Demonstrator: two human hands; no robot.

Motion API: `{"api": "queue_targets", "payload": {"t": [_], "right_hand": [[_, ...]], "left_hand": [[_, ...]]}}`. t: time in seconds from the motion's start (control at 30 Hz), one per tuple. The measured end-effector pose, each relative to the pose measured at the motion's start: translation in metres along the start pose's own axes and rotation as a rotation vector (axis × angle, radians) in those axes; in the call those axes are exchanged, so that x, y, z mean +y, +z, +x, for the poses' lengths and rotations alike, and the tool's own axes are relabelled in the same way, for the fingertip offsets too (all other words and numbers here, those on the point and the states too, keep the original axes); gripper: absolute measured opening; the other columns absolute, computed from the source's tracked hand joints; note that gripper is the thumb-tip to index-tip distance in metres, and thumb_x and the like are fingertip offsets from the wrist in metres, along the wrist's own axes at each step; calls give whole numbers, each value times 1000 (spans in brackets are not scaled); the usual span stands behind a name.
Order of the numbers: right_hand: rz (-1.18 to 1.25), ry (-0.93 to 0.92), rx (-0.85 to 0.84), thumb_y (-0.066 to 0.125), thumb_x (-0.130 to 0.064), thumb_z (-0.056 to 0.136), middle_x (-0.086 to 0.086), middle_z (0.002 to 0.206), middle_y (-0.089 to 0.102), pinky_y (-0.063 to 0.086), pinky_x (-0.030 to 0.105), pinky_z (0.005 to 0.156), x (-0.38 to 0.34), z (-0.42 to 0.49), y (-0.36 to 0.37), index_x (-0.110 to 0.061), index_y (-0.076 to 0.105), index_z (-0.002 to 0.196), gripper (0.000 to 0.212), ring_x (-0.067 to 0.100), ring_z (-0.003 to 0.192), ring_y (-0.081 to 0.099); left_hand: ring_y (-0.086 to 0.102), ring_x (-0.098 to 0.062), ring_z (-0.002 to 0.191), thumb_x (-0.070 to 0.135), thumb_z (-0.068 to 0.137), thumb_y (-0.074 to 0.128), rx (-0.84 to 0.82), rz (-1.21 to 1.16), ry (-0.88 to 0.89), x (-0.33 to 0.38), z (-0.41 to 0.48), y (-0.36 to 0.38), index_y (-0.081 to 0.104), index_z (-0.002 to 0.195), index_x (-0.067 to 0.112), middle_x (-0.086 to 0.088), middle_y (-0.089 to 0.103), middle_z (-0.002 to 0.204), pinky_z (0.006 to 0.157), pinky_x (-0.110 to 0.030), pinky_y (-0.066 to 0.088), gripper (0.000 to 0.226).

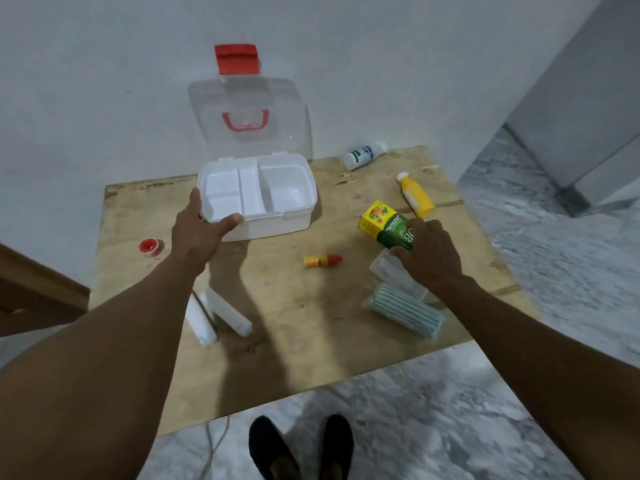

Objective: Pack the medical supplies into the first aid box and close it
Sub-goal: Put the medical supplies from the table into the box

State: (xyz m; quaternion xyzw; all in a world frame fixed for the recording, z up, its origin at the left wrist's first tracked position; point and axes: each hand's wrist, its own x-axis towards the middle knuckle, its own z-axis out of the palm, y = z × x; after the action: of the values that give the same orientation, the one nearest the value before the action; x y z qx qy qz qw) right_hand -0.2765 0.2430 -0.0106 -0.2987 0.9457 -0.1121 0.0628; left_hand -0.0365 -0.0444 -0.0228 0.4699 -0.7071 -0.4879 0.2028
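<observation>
The white first aid box [273, 221] stands open at the back of the table, its clear lid [242, 98] with red latch raised against the wall. Its compartments hold nothing. My left hand [197, 226] grips the box's front left corner, thumb along the front rim. My right hand [429, 254] holds a yellow and green carton [384, 223], lifted off the table to the right of the box. Loose on the table lie a small orange dropper bottle [322, 260], two white gauze rolls [214, 315], a striped green pack [403, 311] and a red tape roll [149, 247].
A yellow bottle [415, 195] and a white bottle [363, 155] lie at the back right of the wooden table [311, 341]. A clear plastic case [394, 275] sits under my right wrist. The wall is close behind the box. My feet stand at the table's near edge.
</observation>
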Motion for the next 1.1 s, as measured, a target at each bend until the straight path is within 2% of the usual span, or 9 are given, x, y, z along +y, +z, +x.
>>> {"api": "queue_targets", "payload": {"t": [0.17, 0.33, 0.5, 0.6, 0.73, 0.8, 0.9, 1.03, 1.1], "right_hand": [[-73, 77, -107, 71, -39, 83, 19, 128, 43, 46, 48, 90, 12, 23, 5, -7, 38, 134, 69, 40, 115, 50], [-60, 69, -177, 71, -32, 84, 22, 128, 42, 45, 44, 89, 18, 33, 11, 1, 41, 127, 61, 41, 112, 52], [-34, 23, -132, 71, -24, 84, 23, 128, 42, 43, 44, 91, 17, 38, 5, 3, 43, 126, 57, 41, 108, 52], [113, 23, -43, 75, -15, 78, 27, 122, 46, 45, 45, 87, 6, 38, -7, 2, 44, 130, 63, 46, 105, 53], [213, -61, 3, 76, -17, 73, 26, 112, 57, 47, 41, 78, -30, 42, -35, -4, 45, 127, 64, 43, 101, 55], [239, -87, -17, 77, -20, 71, 22, 112, 59, 47, 37, 76, -56, 46, -52, -10, 45, 125, 63, 39, 101, 58], [236, -148, -25, 77, -20, 71, 20, 115, 57, 45, 35, 76, -97, 47, -65, -14, 45, 126, 64, 37, 103, 57], [151, -179, -6, 72, -17, 75, 19, 117, 48, 44, 35, 78, -145, 44, -66, -16, 46, 126, 57, 39, 98, 57], [78, -166, -7, 71, -15, 78, 19, 119, 43, 46, 37, 78, -160, 44, -61, -14, 44, 125, 54, 41, 96, 57]], "left_hand": [[61, -31, 113, 55, 61, 79, 2, -11, 5, -2, 2, 1, 50, 128, 32, -3, 63, 122, 88, -56, 55, 77], [59, -31, 115, 55, 60, 79, -3, -27, 4, -3, 2, 2, 50, 131, 32, -3, 62, 124, 86, -55, 56, 80], [59, -32, 115, 57, 59, 78, -24, -51, -15, -2, 2, 2, 48, 134, 35, -3, 61, 126, 86, -54, 57, 84], [62, -34, 111, 56, 59, 78, 6, -24, -6, 2, -2, 3, 48, 132, 37, -3, 64, 121, 88, -55, 55, 81], [58, -31, 119, 62, 60, 77, -3, 8, -5, 3, -6, 0, 33, 149, 31, -6, 59, 136, 96, -52, 52, 104], [57, -31, 121, 51, 70, 79, -4, 20, 18, 5, -7, 0, 35, 150, 27, -7, 58, 137, 99, -48, 50, 95], [58, -28, 116, 40, 77, 80, 16, 33, 67, 4, -7, 0, 42, 143, 24, -4, 62, 130, 96, -40, 50, 78], [62, -21, 108, 37, 75, 82, 32, 16, 109, 0, -3, -3, 49, 135, 23, 4, 67, 118, 82, -25, 44, 70], [60, -16, 107, 32, 75, 83, 45, -41, 100, -1, -4, -2, 47, 139, 22, 6, 64, 117, 83, -21, 41, 74]]}}
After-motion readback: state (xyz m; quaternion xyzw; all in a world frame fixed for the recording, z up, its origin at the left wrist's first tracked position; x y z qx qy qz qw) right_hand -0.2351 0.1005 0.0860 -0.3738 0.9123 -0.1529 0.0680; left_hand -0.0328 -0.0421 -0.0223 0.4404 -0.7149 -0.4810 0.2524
